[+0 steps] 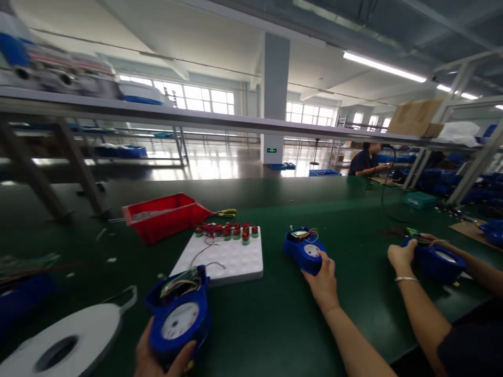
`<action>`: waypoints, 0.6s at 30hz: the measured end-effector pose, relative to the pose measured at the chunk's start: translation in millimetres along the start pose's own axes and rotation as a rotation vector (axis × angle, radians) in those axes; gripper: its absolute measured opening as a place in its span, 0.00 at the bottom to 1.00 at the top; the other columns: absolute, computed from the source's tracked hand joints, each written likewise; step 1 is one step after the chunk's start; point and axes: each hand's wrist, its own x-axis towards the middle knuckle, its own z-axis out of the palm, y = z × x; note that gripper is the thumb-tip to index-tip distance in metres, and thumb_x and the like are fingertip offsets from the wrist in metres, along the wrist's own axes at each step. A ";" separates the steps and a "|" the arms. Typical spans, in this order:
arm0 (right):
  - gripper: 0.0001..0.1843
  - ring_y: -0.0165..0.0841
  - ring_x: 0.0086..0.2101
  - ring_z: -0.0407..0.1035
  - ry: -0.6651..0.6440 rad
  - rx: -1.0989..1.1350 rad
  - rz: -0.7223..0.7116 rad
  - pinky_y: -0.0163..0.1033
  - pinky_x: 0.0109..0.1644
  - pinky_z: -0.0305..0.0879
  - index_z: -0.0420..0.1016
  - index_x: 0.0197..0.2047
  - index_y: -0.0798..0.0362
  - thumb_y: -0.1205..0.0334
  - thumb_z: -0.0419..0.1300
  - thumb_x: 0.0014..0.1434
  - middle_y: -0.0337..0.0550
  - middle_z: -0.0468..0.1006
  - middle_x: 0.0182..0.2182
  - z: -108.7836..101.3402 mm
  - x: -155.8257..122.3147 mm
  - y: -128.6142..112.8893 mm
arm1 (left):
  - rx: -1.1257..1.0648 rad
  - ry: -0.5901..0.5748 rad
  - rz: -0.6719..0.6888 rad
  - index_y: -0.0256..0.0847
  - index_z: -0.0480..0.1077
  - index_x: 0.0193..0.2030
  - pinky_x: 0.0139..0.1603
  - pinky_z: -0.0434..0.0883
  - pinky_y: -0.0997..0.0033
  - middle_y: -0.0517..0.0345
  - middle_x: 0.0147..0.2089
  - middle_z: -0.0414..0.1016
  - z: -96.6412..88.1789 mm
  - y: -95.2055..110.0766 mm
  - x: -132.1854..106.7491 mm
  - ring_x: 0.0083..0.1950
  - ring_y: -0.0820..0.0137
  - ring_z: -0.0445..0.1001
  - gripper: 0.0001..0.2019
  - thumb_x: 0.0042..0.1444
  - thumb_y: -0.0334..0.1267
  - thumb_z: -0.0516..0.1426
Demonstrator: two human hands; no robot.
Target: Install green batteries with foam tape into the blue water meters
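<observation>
My left hand (167,360) grips a blue water meter (178,319) by its near end, thumb along the side. Its round white dial faces up, and a circuit board with wires shows in the open compartment beyond the dial. Farther right, my right hand (324,283) is closed around the near side of a second blue water meter (302,251), which also has exposed wires at its far end. Between the two meters lies a white foam tray (231,262) bearing several small red-and-green parts with thin wires.
A red bin (161,222) and yellow-handled pliers (226,213) lie behind the tray. At lower left is a white tape roll (78,335). On the right, a co-worker's hands (403,256) hold another blue meter (440,262). A shelf (236,121) spans above the green table (251,324).
</observation>
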 end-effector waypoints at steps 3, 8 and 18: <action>0.34 0.53 0.47 0.67 0.030 0.011 -0.039 0.58 0.47 0.70 0.55 0.60 0.50 0.44 0.60 0.57 0.54 0.60 0.50 -19.3 -57.5 -12.8 | -0.108 -0.027 -0.065 0.43 0.34 0.71 0.60 0.64 0.37 0.36 0.64 0.57 -18.4 -18.1 -6.9 0.60 0.41 0.66 0.56 0.43 0.73 0.50; 0.32 0.52 0.43 0.66 0.091 -0.011 -0.138 0.59 0.44 0.72 0.53 0.57 0.49 0.36 0.52 0.59 0.53 0.58 0.47 -30.8 -126.8 -36.1 | -0.139 -0.128 -0.037 0.43 0.35 0.71 0.60 0.65 0.41 0.38 0.65 0.57 -29.8 -30.3 -4.4 0.62 0.43 0.64 0.57 0.42 0.73 0.53; 0.30 0.48 0.40 0.64 0.091 -0.029 -0.375 0.54 0.37 0.74 0.54 0.56 0.53 0.39 0.51 0.61 0.55 0.58 0.44 11.6 -145.3 -93.8 | -0.235 -0.213 0.226 0.32 0.35 0.70 0.67 0.58 0.47 0.33 0.65 0.57 -27.4 -28.1 10.0 0.64 0.50 0.62 0.50 0.52 0.57 0.57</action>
